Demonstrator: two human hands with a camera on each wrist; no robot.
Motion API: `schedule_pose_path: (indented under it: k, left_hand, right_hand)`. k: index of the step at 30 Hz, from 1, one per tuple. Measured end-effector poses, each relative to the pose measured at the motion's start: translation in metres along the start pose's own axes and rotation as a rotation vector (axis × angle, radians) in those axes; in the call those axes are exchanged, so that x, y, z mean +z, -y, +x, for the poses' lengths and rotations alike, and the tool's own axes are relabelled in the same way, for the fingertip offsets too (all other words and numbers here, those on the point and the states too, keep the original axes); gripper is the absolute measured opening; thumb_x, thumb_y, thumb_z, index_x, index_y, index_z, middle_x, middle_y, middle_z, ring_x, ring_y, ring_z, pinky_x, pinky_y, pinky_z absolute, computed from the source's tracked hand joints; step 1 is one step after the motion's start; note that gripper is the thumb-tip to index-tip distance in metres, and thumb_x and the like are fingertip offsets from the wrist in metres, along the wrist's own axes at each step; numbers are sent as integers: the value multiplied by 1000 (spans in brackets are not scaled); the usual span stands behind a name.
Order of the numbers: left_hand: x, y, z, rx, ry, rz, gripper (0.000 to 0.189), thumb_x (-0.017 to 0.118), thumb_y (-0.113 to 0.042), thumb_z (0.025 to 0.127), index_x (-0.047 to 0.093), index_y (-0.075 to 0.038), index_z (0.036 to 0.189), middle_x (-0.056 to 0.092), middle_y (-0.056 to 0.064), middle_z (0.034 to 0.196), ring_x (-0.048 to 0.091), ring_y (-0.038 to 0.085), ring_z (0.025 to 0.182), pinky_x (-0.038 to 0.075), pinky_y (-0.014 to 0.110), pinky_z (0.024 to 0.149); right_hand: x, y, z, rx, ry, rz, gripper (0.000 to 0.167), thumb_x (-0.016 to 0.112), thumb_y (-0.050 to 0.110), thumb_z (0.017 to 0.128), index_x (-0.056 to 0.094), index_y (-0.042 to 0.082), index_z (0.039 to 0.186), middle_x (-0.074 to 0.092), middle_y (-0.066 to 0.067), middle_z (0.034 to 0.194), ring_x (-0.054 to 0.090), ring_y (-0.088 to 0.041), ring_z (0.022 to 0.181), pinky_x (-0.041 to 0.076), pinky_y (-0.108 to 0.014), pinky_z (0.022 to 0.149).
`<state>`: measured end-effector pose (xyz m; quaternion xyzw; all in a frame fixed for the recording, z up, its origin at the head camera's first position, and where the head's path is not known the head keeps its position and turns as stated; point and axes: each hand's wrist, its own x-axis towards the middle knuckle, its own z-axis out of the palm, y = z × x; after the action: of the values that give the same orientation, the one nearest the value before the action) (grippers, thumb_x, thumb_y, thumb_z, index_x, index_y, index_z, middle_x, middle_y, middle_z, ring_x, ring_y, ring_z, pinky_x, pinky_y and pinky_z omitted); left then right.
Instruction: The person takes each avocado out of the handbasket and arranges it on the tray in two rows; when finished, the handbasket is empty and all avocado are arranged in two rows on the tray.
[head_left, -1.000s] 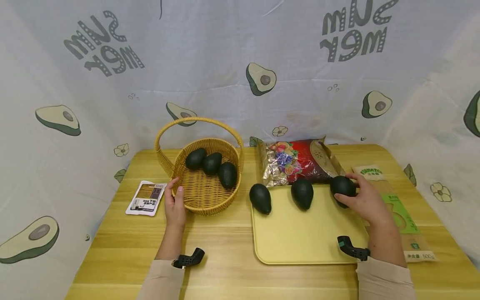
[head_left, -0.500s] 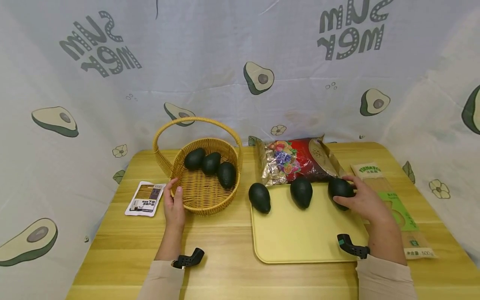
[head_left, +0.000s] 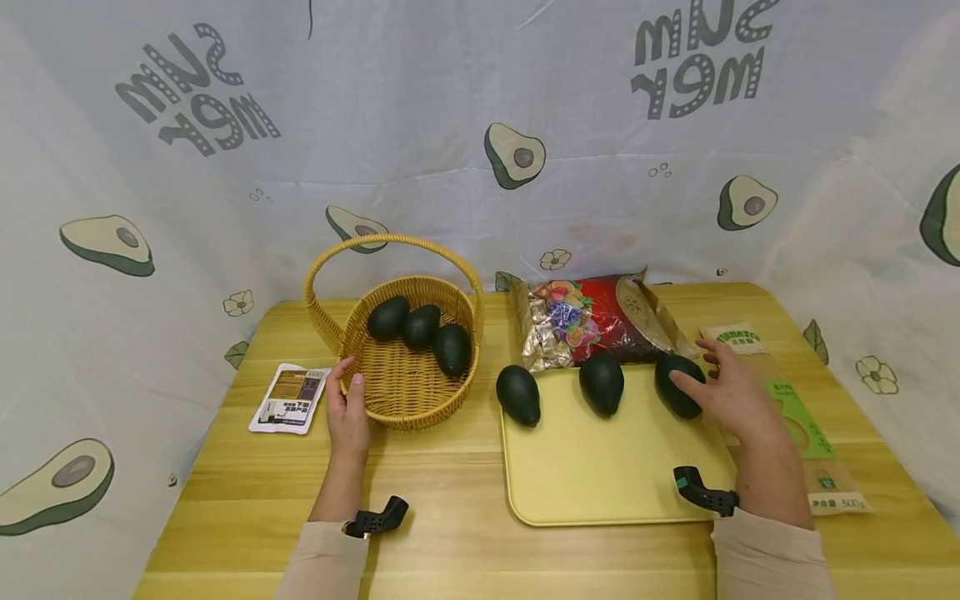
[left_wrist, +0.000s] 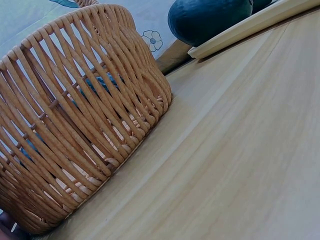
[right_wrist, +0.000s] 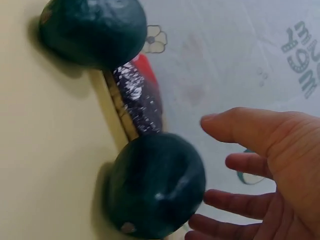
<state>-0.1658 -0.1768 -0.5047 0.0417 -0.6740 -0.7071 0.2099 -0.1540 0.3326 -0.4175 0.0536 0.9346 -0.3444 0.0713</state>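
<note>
In the head view, a yellow wicker basket (head_left: pixel 420 421) with a tall handle holds three dark green avocados (head_left: pixel 452 350). My left hand (head_left: pixel 349 421) rests against its left side, fingers fairly straight; the left wrist view shows mostly the woven wall (left_wrist: pixel 85 110). Three more avocados line the far edge of a pale yellow tray (head_left: pixel 600 475): one at left (head_left: pixel 519 396), one in the middle (head_left: pixel 602 383) and one at right (head_left: pixel 670 393). Beside the right one is my right hand (head_left: pixel 738 404), thumb and fingers spread; the right wrist view shows the thumb clear of that avocado (right_wrist: pixel 157 185).
Behind the tray lies a shiny red bag of wrapped sweets (head_left: pixel 600 321). A long pack of noodles (head_left: pixel 798 417) lies to the right, partly under my right forearm. Left of the basket is a small white and brown packet (head_left: pixel 288 398). A printed curtain (head_left: pixel 420 125) closes the back.
My right hand has let go of the right avocado, its fingers spreading and shifting slightly to the right. That avocado stays on the tray. My left hand keeps its place at the basket.
</note>
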Motion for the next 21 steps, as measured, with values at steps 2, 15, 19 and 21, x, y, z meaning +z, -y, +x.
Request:
schedule_pose_path:
  k: [2, 15, 19, 21]
  left_hand:
    - [0, 0, 0, 1, 0, 9, 40, 44, -16, 108, 41, 5, 141, 35, 18, 157, 20, 26, 153, 15, 50, 121]
    - [0, 1, 1, 1, -21, 25, 39, 44, -18, 108, 44, 2, 142, 38, 17, 155, 25, 25, 151, 19, 43, 120]
    - [0, 1, 1, -3, -23, 31, 38, 44, -17, 108, 44, 1, 142, 38, 17, 155, 26, 24, 151, 20, 42, 120]
    - [0, 1, 1, -1, -19, 31, 39, 44, -17, 108, 43, 2, 142, 39, 16, 155, 26, 24, 150, 20, 40, 119]
  right_hand:
    - [-1, 4, -3, -35, -64, 10, 86, 56, 46, 103, 15, -4, 160, 26, -44, 153, 33, -64, 134, 37, -74, 101]
    - [12, 63, -25, -244, -246, -22, 61, 63, 28, 102, 41, -1, 151, 44, -32, 147, 47, -53, 130, 44, -68, 100]
    - [22, 77, -30, -337, -289, -35, 53, 67, 21, 100, 50, -2, 144, 51, -30, 138, 52, -48, 123, 46, -66, 98]
    - [27, 83, -32, -371, -285, -19, 50, 67, 18, 99, 52, -2, 142, 52, -28, 136, 52, -46, 121, 46, -65, 98]
